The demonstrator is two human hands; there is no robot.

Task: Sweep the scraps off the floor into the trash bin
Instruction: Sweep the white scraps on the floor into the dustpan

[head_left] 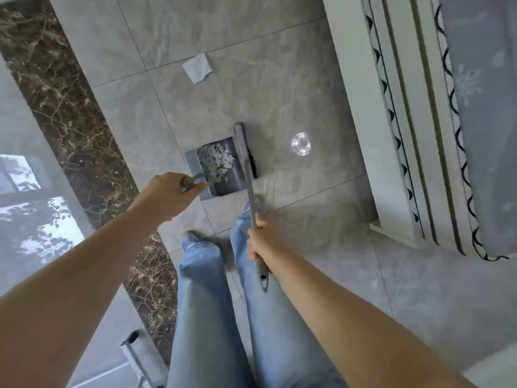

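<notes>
A grey dustpan [232, 180] stands on the tiled floor ahead of my feet, with a heap of white paper scraps [216, 161] inside it. My left hand [167, 196] grips the end of the dustpan's upright handle. My right hand [261, 240] grips the grey broom handle [251, 197]. The broom head [246, 148], with dark bristles, lies along the dustpan's right edge. A white paper tissue [197, 67] lies flat on the floor farther ahead. No trash bin is in view.
A white sofa base with a grey patterned cover [419, 121] runs along the right. A dark marble strip [64, 96] crosses the floor on the left. A bright lamp reflection [301, 143] shines on the tiles. A grey metal frame [134, 357] stands at the bottom left.
</notes>
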